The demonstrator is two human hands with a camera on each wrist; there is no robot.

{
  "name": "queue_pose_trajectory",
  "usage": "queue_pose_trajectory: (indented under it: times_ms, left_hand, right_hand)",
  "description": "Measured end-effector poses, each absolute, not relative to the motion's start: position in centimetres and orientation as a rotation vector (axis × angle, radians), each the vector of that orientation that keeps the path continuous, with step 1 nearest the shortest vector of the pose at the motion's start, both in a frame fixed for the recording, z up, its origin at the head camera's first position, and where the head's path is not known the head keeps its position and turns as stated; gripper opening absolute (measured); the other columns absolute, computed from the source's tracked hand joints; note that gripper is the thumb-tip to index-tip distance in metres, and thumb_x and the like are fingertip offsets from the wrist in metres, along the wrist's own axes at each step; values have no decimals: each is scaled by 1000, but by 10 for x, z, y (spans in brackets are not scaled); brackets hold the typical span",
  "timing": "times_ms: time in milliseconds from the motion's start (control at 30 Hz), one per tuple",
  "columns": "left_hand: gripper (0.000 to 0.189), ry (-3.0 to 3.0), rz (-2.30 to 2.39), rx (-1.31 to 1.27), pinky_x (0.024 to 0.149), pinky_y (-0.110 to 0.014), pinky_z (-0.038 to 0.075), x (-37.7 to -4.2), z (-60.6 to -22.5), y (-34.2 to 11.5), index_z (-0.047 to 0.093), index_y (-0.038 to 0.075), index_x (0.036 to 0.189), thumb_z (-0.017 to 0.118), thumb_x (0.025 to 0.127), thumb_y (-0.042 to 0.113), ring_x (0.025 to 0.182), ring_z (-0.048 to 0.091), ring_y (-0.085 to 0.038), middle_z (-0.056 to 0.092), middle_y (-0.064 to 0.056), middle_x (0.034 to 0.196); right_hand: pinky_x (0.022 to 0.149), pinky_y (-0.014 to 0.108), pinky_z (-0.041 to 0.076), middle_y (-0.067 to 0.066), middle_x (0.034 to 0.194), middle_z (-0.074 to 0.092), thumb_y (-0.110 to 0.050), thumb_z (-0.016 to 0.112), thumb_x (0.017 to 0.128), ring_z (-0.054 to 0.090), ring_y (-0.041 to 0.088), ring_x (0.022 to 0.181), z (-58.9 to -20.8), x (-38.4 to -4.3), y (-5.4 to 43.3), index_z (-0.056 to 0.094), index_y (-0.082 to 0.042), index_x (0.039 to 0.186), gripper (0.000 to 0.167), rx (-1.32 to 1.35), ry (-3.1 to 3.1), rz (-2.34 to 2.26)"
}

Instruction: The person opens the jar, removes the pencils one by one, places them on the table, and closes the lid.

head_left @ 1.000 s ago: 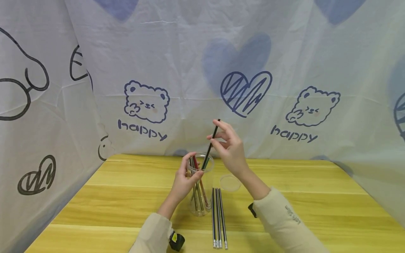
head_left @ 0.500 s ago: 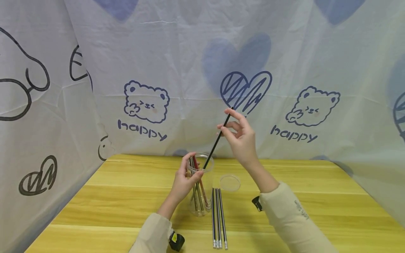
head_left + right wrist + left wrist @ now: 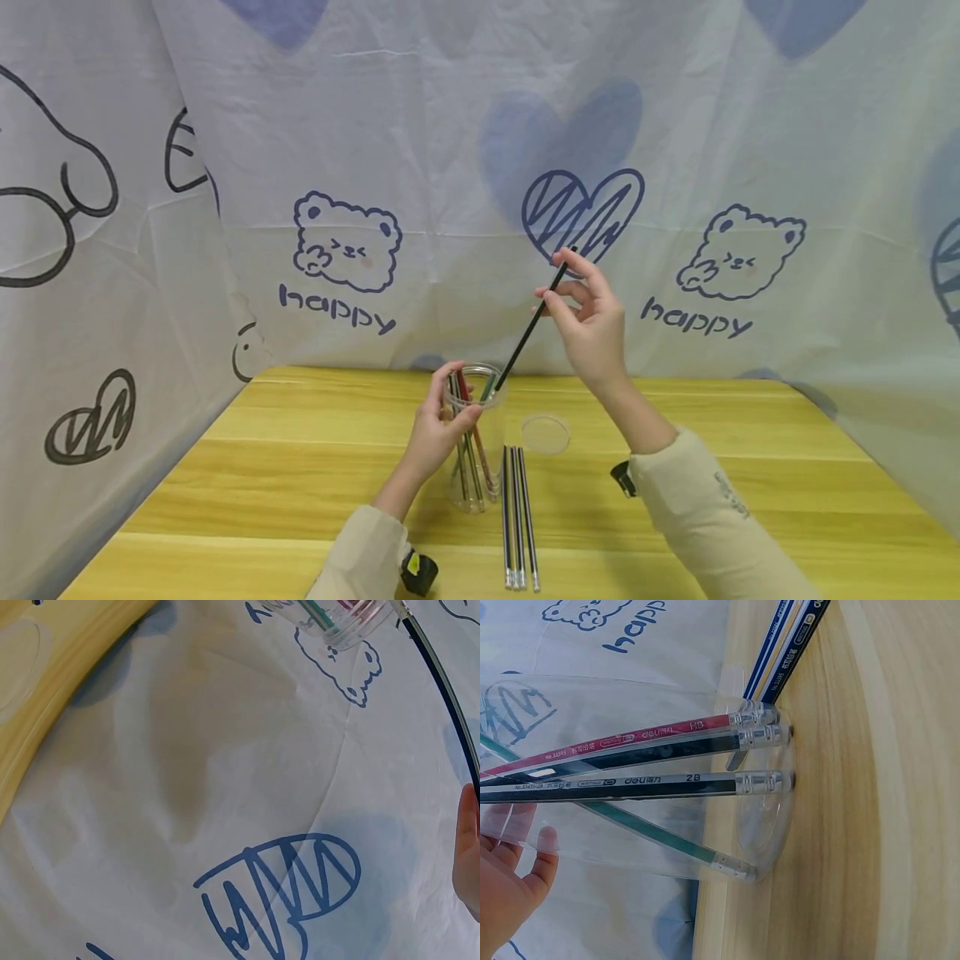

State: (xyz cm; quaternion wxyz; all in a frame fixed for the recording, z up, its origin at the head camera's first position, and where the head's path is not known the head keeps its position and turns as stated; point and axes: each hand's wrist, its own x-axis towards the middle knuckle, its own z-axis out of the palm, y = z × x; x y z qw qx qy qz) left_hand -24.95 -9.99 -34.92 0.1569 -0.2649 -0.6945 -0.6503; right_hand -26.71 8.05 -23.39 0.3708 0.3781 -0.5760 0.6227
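At the mouth of the clear jar (image 3: pixel 495 435), a dark pencil (image 3: pixel 522 342) slants up and away, its eraser end close to the rim; whether it is fully clear I cannot tell. My right hand (image 3: pixel 592 325) pinches it by the upper half, while my left hand (image 3: pixel 437 429) is curled round the jar's top. Inside, a red pencil (image 3: pixel 652 739), a green pencil (image 3: pixel 652 833) and darker ones lean — eraser ends down. I judge the step to be drawing this pencil out; the next move would call for swinging it over to the row of pencils (image 3: pixel 514 517) on the table (image 3: pixel 262 500) — near the loose lid (image 3: pixel 546 434).
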Motion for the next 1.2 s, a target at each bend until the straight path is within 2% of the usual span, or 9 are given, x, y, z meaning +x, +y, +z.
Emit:
queue_pose_trajectory:
  times_ms: [467, 767, 967, 1200]
  left_hand:
    - [59, -2011, -1849, -761, 67, -44, 50, -250, -349, -101, 30, 6, 133, 61, 83, 15, 88, 52, -30, 49, -25, 110]
    - [58, -2009, -1868, -758, 70, -48, 48, -250, -349, -102, 30, 6, 133, 60, 83, 12, 91, 52, -35, 49, -24, 112]
    - [58, -2021, -1827, -761, 68, -36, 49, -253, -352, -103, 31, 6, 133, 60, 84, 17, 90, 52, -30, 51, -22, 109]
    - [58, -2001, -1834, -768, 68, -37, 49, -271, -370, -105, 33, 15, 134, 61, 84, 24, 91, 53, -30, 52, -21, 112]
  right_hand:
    - [64, 27, 51, 5, 109, 53, 21, 48, 78, 60, 14, 78, -231, -263, 90, 44, 13, 120, 43, 955, -1423, 1641]
    - [64, 24, 50, 5, 110, 52, 21, 49, 78, 59, 13, 78, -241, -263, 96, 44, 13, 120, 43, 914, -1499, 1641]
    - [63, 24, 50, 5, 110, 52, 21, 49, 78, 59, 13, 77, -252, -263, 99, 43, 13, 121, 44, 897, -1572, 1632]
    - [64, 23, 50, 4, 112, 51, 21, 48, 79, 59, 12, 78, -268, -264, 101, 42, 11, 123, 46, 861, -1657, 1652]
